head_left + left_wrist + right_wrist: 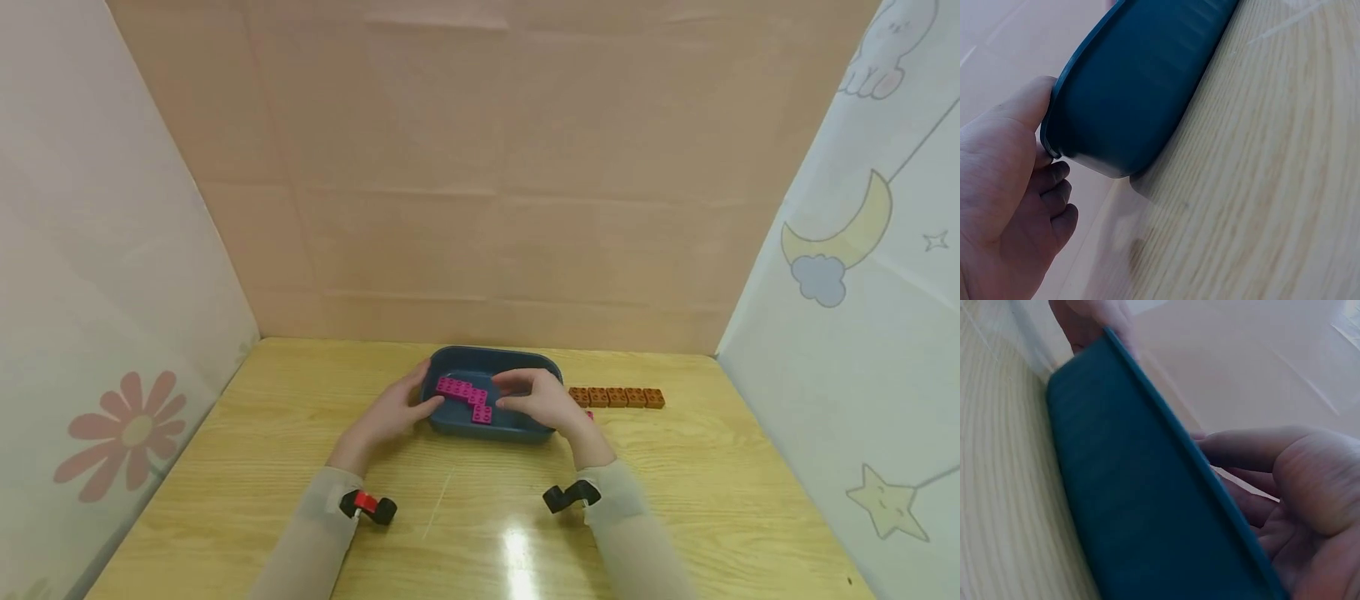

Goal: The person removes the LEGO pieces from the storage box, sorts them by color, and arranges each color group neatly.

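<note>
A dark blue plastic box (487,431) stands on the table, with several magenta building bricks (455,387) inside it, toward its left and middle. My left hand (390,412) grips the box's left end, thumb over the rim and the other fingers outside, as the left wrist view also shows on the box wall (1116,106). Over the box's right side reaches my right hand (538,398), thumb and fingers loosely bent and apart, nothing visible between them. In the right wrist view, the box wall (1129,481) partly hides its fingertips.
A row of several orange-brown bricks (617,397) lies right of the box. Another magenta brick (590,415), mostly hidden by the right hand, lies beside that row. A beige back wall (487,250) and patterned side panels (847,375) enclose the wooden table (442,533).
</note>
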Demonstrator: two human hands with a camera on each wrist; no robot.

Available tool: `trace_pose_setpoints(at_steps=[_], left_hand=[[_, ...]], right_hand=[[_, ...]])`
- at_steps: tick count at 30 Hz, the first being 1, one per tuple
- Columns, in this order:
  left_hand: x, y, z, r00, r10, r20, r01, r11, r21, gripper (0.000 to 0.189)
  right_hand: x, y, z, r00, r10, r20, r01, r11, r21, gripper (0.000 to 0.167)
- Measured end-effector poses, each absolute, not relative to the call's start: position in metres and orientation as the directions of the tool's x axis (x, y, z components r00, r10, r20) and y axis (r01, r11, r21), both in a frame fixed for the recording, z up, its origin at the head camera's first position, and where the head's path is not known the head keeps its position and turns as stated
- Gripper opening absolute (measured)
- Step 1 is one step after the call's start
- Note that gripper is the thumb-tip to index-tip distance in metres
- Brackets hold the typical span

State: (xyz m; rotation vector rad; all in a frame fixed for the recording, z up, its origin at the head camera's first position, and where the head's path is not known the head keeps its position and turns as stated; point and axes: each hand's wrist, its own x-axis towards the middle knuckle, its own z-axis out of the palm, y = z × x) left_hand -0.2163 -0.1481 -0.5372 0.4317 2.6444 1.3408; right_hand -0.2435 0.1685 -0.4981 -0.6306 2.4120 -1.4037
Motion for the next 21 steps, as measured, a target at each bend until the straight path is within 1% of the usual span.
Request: trace_pose_setpoints(at_steps=[3, 9, 15, 21], left_hand=[[-0.217, -0.148, -0.539, -0.946, 0.324, -0.006, 0.188, 0.563, 0.805, 0.089], [-0.218, -0.149, -0.539, -0.950, 0.311, -0.017, 0.170, 0.561, 0.810, 0.090], [-0.218, -0.149, -0.540, -0.952, 0.306, -0.024, 0.160, 0.562, 0.811, 0.091], [-0.218, -0.149, -0.539, -0.950, 0.312, -0.011, 0.176, 0.567, 0.805, 0.090]], right_hand=[[-0.245, 0.161, -0.503, -0.860, -0.507, -0.051, -0.211, 0.446, -0.870, 0.042], [-0.245, 0.156, -0.506, -0.874, -0.479, -0.084, -0.175, 0.470, -0.865, 0.030], [-0.245, 0.154, -0.506, -0.880, -0.467, -0.082, -0.182, 0.493, -0.851, 0.030], [-0.244, 0.153, -0.507, -0.896, -0.434, -0.090, -0.173, 0.528, -0.831, 0.030]])
